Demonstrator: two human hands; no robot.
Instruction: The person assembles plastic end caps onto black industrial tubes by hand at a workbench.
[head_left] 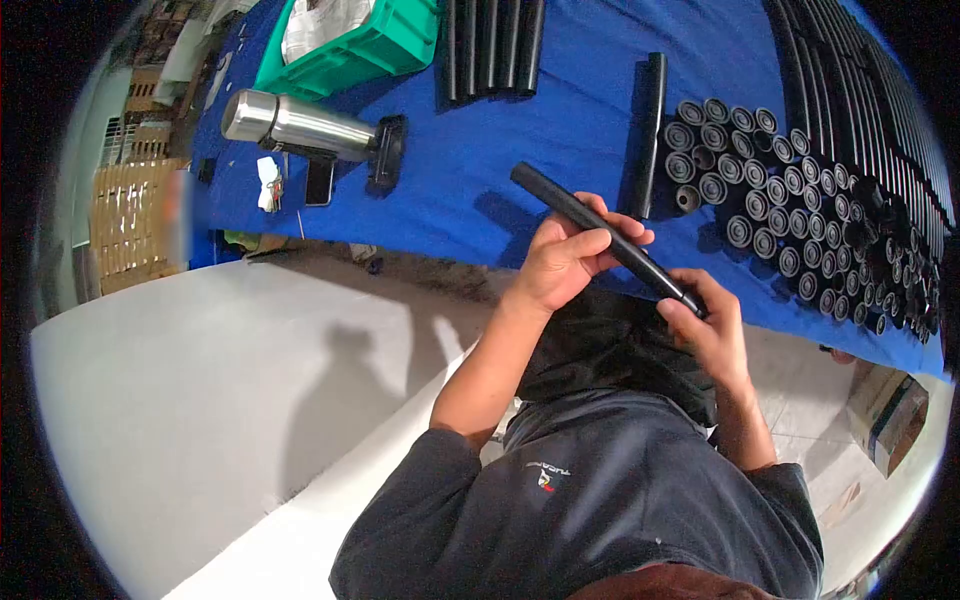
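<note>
A black tube [560, 198] is held at a slant in front of my body, over the near edge of the blue cloth. Around its middle my left hand [568, 252] is closed, thumb on top. My right hand [708, 320] grips the lower right end between thumb and fingers, where a short black end piece shows. Another black tube [652, 140] lies on the cloth beyond my hands. To its right are many round black caps [754, 175] with ringed faces, packed close together.
A steel flask [300, 125] lies beside a black object [387, 152] and a phone [319, 182]. Several black tubes [490, 45] lie near a green crate [370, 50]. Long rows of tubes [850, 80] fill the far right. A cardboard box [890, 415] stands below the table.
</note>
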